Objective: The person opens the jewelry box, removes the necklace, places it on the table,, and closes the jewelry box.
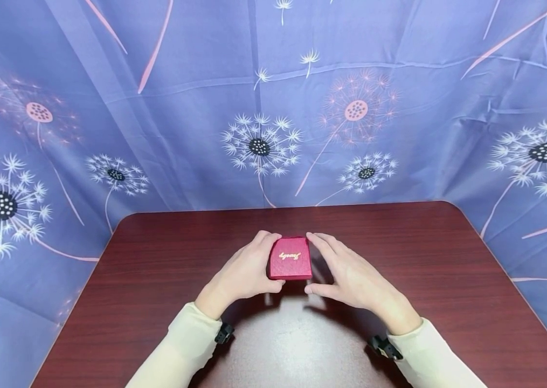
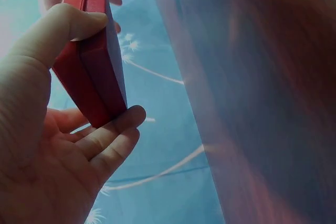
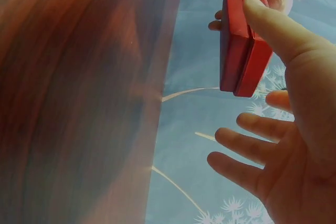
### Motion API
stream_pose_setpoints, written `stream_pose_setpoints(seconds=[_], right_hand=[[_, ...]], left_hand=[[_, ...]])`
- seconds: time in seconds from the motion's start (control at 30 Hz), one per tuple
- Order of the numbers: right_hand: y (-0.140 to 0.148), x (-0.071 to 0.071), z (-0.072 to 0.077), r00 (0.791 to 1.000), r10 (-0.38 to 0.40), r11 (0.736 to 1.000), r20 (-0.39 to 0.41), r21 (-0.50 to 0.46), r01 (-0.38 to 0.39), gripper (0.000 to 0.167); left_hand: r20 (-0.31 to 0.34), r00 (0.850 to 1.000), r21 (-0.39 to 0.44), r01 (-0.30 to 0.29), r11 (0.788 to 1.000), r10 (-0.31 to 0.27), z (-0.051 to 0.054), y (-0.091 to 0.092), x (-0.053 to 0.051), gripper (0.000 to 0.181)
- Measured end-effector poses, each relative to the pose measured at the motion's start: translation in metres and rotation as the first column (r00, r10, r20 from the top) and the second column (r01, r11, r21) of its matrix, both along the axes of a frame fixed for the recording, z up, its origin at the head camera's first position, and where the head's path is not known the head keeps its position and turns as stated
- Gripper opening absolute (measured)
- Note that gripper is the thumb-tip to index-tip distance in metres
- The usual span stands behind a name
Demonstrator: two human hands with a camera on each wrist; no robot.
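Observation:
A small red jewelry box [image 1: 290, 258] with gold lettering is held up above the table in the head view; the lettering reads upside down from here. My left hand [image 1: 249, 267] grips it, thumb on the near side and fingers at the far side, as the left wrist view shows with the box [image 2: 97, 72] tilted. Around its other end is my right hand [image 1: 358, 272], thumb and fingers spread. In the right wrist view the right fingers [image 3: 247, 148] are apart from the box [image 3: 244, 45]; whether the thumb touches it I cannot tell.
Below lies a dark red-brown wooden table [image 1: 157, 253] with rounded far corners and a bright glare near me. A blue curtain [image 1: 195, 108] with dandelion prints hangs behind and at both sides. Black straps with small devices [image 1: 224, 333] sit at both wrists.

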State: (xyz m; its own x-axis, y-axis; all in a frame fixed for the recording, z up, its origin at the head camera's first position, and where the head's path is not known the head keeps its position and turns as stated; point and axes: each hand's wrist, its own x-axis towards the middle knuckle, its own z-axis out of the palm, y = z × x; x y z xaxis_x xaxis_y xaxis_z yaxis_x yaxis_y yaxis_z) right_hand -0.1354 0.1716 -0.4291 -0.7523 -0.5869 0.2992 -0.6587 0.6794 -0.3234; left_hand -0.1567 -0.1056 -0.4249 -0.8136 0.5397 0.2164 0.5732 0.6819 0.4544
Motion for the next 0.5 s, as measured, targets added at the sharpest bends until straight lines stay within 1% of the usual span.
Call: stream_pose_setpoints(seconds=[0.2,0.4,0.5], right_hand=[[-0.002,0.001,0.002,0.999,0.025,0.999,0.033,-0.032,-0.023,0.106],[0.0,0.003,0.001,0.999,0.052,0.998,0.016,-0.042,-0.051,0.102],[0.0,0.003,0.001,0.997,0.069,0.996,0.025,-0.05,-0.067,0.1]], left_hand=[[-0.01,1.0,0.005,0.014,1.0,-0.014,-0.001,0.009,0.007,0.085],[-0.029,0.999,-0.009,0.014,1.0,-0.014,-0.004,0.015,0.013,0.087],[-0.034,0.999,-0.014,0.008,1.0,-0.008,-0.005,0.017,0.016,0.088]])
